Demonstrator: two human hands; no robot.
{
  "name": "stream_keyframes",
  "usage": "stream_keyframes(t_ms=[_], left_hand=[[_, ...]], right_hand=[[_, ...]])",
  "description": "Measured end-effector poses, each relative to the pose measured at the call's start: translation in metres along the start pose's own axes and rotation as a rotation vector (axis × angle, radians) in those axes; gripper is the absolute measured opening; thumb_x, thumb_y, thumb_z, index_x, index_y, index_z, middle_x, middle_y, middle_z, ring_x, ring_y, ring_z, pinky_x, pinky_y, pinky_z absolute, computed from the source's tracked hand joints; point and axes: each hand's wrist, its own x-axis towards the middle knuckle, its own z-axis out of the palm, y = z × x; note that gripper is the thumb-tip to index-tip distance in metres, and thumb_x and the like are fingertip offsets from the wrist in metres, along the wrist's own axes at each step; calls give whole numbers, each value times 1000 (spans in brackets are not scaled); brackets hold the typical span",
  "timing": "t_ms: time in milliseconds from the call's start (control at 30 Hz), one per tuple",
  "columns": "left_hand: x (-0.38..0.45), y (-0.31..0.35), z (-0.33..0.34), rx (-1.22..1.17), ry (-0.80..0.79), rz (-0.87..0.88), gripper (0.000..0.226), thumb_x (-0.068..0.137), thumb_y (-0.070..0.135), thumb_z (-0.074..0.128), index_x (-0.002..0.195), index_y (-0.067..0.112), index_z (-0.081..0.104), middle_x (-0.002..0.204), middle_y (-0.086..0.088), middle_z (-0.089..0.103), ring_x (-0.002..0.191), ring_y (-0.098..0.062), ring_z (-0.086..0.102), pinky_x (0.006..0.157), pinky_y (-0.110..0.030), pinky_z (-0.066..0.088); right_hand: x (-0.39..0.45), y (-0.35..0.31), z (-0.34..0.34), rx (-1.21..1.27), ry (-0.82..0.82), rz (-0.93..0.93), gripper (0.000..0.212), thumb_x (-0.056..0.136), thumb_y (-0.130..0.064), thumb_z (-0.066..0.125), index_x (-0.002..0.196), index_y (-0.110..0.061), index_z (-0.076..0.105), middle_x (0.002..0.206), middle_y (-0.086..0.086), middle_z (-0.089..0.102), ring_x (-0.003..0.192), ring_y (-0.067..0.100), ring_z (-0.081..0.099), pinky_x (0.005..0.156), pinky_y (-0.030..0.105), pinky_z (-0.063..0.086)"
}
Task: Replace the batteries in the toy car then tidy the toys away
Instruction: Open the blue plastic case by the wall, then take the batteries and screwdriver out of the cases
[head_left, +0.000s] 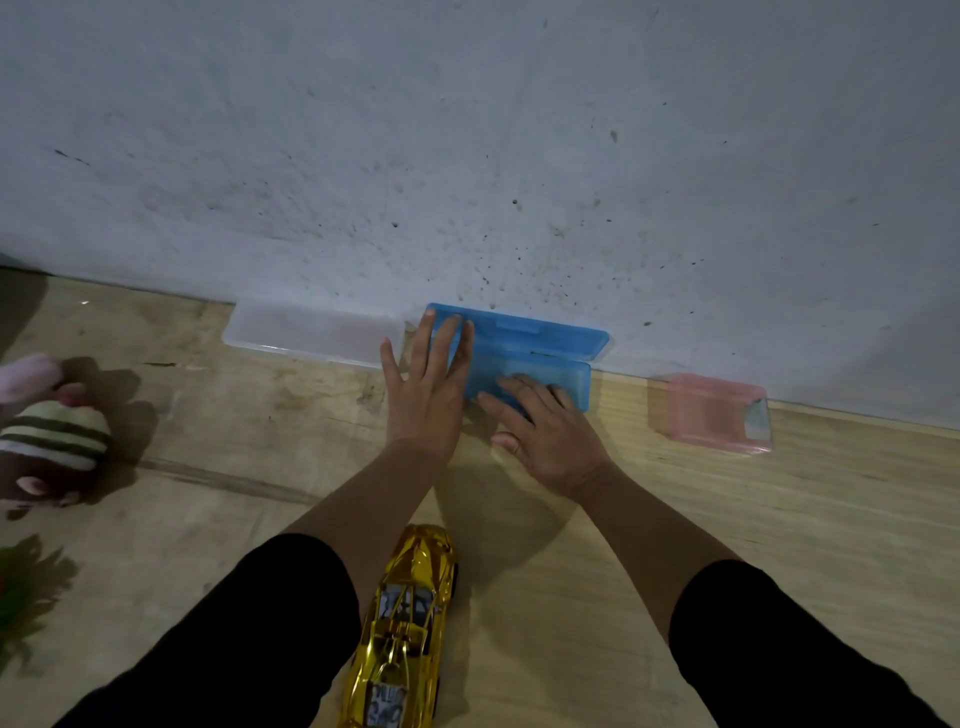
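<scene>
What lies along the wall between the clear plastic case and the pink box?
In the head view, the blue case lies between the clear case and pink box, with the left hand and right hand resting on it.

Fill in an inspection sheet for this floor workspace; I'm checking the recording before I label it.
Surface: wooden floor, scuffed and stained on the left.
Job's things: gold toy car lies on the floor between the person's forearms; blue box against the wall, lid open.
Clutter: clear box left of the blue one; pink box to its right; striped plush toy at the left edge.
Grippers: left hand flat, fingers straight, touching the blue box's left end; right hand rests on the box's front, fingers reaching in.
Cables: nothing seen.
Surroundings: speckled white wall; dim light.
</scene>
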Motion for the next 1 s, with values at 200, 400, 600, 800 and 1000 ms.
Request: stream_keyframes(t_ms=[200, 400, 600, 800, 1000], left_hand=[[1, -4, 10, -5, 47, 17, 81, 96, 27, 46, 148, 22, -15, 154, -7, -17, 136, -23, -32, 111, -57, -6], [-2, -9, 1, -26, 196, -4, 105, 61, 26, 85, 143, 30, 19, 140, -12, 23, 132, -29, 21, 104, -57, 32], [4, -4, -18, 82, 131, -34, 125, 56, 27, 88, 147, 33, 3, 145, -8, 28, 134, -29, 23, 104, -60, 29], [0, -12, -9, 119, 103, 111, 78, 53, 36, 88, 123, 19, 59, 120, -10, 57, 116, -28, 42, 94, -61, 40], [-8, -11, -8, 42, -113, 164, 60, 100, 41, 31, 152, 22, 6, 160, 4, 4, 147, -17, 0, 115, -52, -2]], right_hand=[[4, 4, 3, -33, 79, -19, 50, 100, -45, 8, 136, -24, 36, 128, 14, 56, 121, 25, 37, 92, 43, 46], [-4, 1, -19, -101, 371, 128, 44, 93, -34, 40, 136, -24, 36, 139, 11, 33, 129, 28, 34, 100, 50, 37], [-1, 16, -40, -154, 252, 252, 51, 92, -34, 36, 141, -17, 32, 133, 10, 51, 130, 26, 32, 107, 49, 23], [-25, 5, -25, -97, 195, 223, 48, 99, -34, 26, 134, -7, 42, 114, 13, 60, 103, 28, 55, 82, 37, 48], [-20, 2, -23, -95, 148, 193, 50, 95, -36, 35, 140, -16, 38, 141, 12, 46, 132, 27, 36, 102, 45, 39]])
